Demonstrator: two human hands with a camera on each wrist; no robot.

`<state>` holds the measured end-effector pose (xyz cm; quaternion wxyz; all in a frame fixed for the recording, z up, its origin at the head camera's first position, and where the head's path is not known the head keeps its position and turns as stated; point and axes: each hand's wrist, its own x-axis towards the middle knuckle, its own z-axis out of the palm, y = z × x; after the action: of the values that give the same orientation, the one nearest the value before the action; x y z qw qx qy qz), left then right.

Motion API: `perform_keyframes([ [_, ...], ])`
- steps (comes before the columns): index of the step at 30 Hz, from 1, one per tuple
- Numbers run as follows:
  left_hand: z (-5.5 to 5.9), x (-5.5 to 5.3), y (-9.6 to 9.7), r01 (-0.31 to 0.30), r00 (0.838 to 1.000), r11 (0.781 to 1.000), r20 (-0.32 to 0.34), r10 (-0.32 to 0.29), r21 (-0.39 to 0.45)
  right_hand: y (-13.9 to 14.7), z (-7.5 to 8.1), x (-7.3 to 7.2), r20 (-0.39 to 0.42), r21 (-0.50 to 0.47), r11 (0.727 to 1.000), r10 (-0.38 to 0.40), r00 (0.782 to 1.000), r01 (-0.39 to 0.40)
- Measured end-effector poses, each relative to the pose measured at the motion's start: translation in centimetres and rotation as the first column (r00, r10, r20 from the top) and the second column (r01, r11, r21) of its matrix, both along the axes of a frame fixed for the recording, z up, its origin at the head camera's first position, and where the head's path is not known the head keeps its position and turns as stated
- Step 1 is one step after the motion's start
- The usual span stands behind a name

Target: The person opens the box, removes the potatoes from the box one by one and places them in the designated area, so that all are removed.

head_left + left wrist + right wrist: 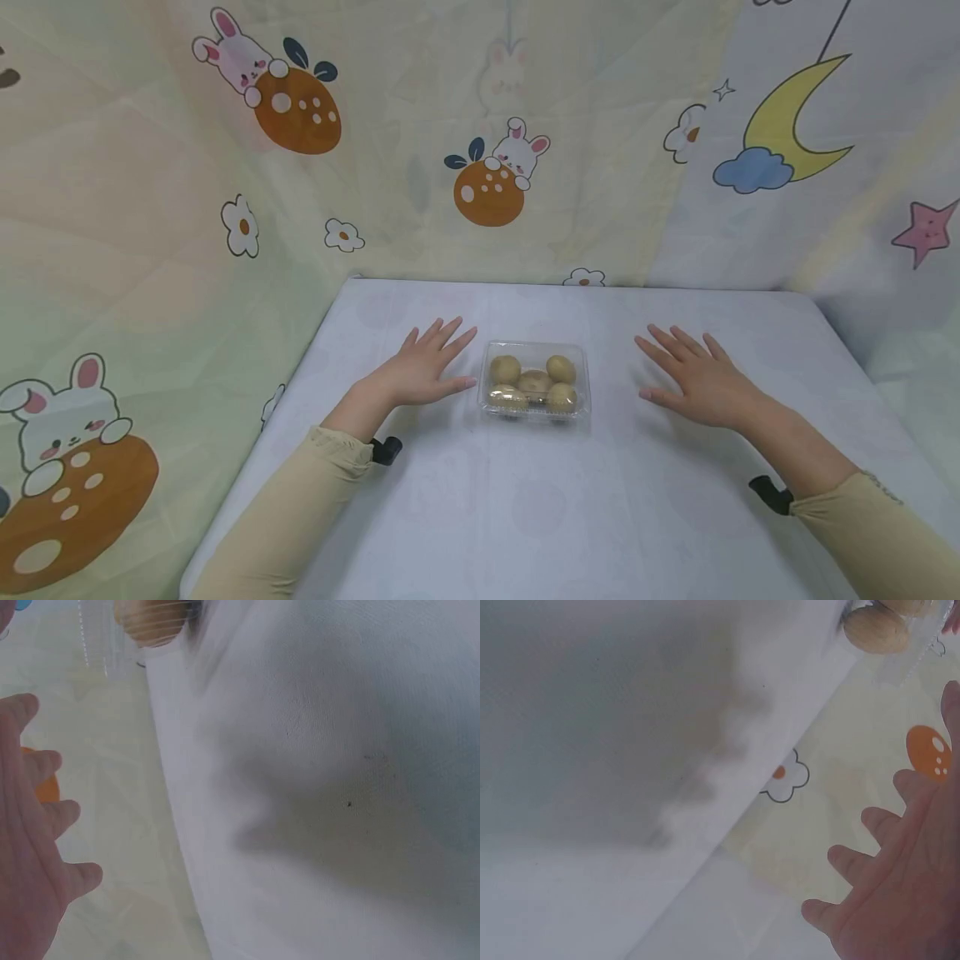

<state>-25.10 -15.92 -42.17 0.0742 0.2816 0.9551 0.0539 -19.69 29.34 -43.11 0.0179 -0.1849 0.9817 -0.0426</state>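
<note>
A clear plastic clamshell box (534,357) sits on the white table with its lid down. Inside it lie several rounded yellow-brown items (561,369); they look like small potatoes, but their kind is not certain. To the left of the box, my left hand (418,372) hovers with fingers spread, its thumb close to the box's side. My right hand (701,382) is held out farther from the box on the other side, fingers also straight and apart. Neither hand holds anything. Both wrist views catch only part of the box, with brown items (876,630) at an upper corner.
A white cloth covers the table (555,517), and both hands cast shadows on it. Behind and beside it hangs a printed curtain (405,100) with rabbits, flowers and a moon. Each wrist carries a small black mount, such as the left one (387,451).
</note>
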Motion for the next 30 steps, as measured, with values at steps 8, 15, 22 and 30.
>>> perform_keyframes([
  [8,-0.4,-0.2,0.0,-0.01,1.0,0.998,0.026,0.008,0.067,0.0,-0.1,0.1,0.039,-0.141,0.989,0.039,0.998,-0.033],
  [15,-1.3,-0.9,-0.1,-0.093,0.989,0.953,0.135,0.055,0.287,-0.9,-0.3,0.0,0.171,-0.342,0.939,0.015,0.985,0.045],
  [22,-2.8,-1.2,0.2,-0.272,0.932,0.851,0.343,0.117,0.449,-2.0,-1.7,-0.7,0.322,-0.527,0.834,0.016,0.947,0.165],
  [30,-5.2,-0.9,0.4,-0.554,0.751,0.542,0.66,0.0,0.631,-3.5,-3.6,-1.4,0.46,-0.655,0.703,0.082,0.884,0.276],
])
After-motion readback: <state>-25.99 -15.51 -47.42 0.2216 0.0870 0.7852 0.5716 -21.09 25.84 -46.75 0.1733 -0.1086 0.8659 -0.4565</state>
